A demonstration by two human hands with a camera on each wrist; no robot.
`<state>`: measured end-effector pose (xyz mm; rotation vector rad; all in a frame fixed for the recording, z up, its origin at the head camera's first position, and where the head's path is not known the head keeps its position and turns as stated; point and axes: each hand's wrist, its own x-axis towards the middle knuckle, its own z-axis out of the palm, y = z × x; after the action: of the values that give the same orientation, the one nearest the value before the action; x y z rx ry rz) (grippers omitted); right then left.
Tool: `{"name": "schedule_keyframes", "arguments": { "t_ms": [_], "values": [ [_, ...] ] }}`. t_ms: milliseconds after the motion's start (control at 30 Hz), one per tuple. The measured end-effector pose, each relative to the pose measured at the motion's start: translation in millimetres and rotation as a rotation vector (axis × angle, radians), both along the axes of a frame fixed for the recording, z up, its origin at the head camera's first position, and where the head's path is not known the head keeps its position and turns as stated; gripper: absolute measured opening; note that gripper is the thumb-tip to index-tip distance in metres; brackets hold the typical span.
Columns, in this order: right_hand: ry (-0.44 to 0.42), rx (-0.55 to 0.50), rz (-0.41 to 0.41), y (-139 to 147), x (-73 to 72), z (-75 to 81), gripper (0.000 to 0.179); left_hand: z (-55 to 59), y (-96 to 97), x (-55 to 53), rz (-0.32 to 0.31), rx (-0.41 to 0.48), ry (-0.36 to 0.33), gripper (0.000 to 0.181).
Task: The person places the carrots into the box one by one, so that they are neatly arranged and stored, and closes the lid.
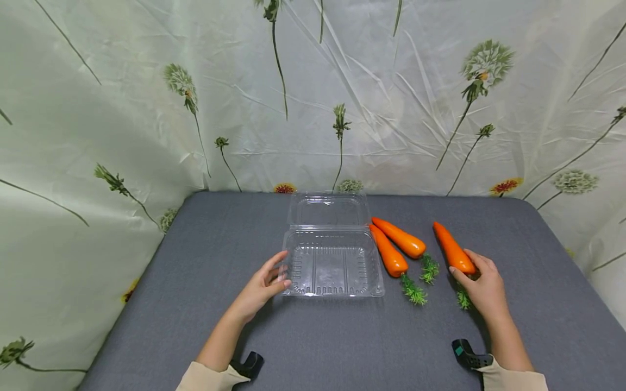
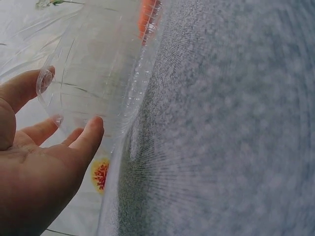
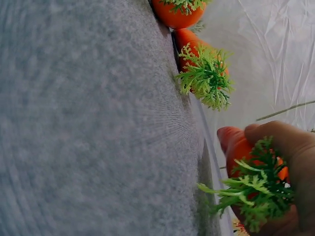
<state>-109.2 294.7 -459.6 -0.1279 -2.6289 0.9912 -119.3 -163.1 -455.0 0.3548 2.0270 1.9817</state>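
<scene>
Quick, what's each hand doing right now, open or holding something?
Left hand: open, fingers spread at the left side of the clear box.
Right hand: holding the rightmost carrot near its thick end.

Carrot greens [image 1: 463,300] partly hidden behind right hand [image 1: 486,288].

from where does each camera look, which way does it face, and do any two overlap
Head: worn on the head, facing forward and down over the table; the left hand, right hand and sleeves show.
Left wrist: on that wrist, looking sideways-on past the hand at the clear container; only the left hand shows.
Right wrist: on that wrist, looking at the held carrot; only the right hand shows.
Shared: head and right wrist both show that hand and its carrot.
</scene>
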Motion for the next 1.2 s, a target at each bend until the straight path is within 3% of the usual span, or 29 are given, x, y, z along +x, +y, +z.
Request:
{"name": "schedule_keyframes", "arguments": {
  "t_ms": [733, 1200],
  "values": [
    [0.027, -0.257, -0.111, -18, -2.9, 24.6, 0.053, -0.8, 1.0, 0.4, 0.003, 0.019, 0.003, 0.067],
    [0.155, -0.285, -0.025, -38, -7.9, 44.6, 0.048, -1.8, 0.5, -0.2, 0.008, 0.021, -0.005, 0.067]
  ]
}}
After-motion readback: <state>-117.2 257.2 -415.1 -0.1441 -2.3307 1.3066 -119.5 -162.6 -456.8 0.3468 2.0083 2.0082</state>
